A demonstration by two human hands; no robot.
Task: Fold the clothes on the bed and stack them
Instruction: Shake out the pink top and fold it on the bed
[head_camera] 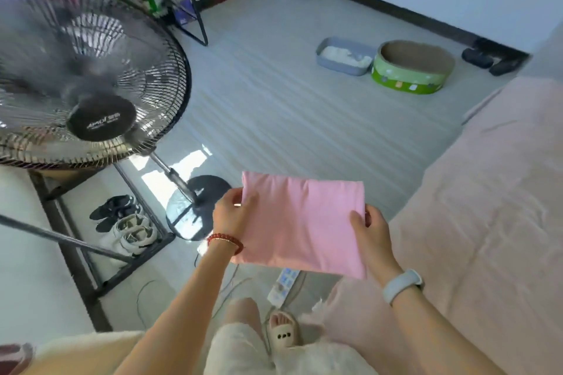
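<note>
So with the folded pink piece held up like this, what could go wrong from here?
1. The pink cloth hangs over the floor, not the bed; the left hand and right hand pinch only its side edges, so a slipped grip could let it unfold or drop.
2. The fan is spinning close by; its draft might lift loose layers.
3. The power strip and cables lie by the feet, a possible trip hazard.
</note>
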